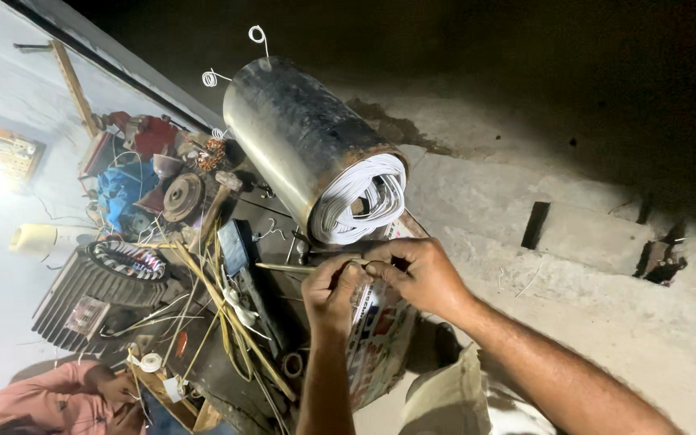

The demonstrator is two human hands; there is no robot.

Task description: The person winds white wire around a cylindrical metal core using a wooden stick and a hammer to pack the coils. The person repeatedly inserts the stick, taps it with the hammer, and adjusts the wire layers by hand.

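A steel cylinder, a motor stator, lies tilted on a cluttered bench, its open end packed with white winding wires. Just below that end, my left hand pinches a thin pale stick that points left. My right hand is closed beside it, fingers pinched at the stick's near end and at the wires' lower edge. What the right fingers hold exactly is hidden. Curled white wire ends stick out of the cylinder's far end.
The bench holds a finned motor housing with copper windings, a rusty pulley, yellow sticks, tape rolls and a printed sheet. Another person in a pink shirt is at the lower left. A concrete floor lies to the right.
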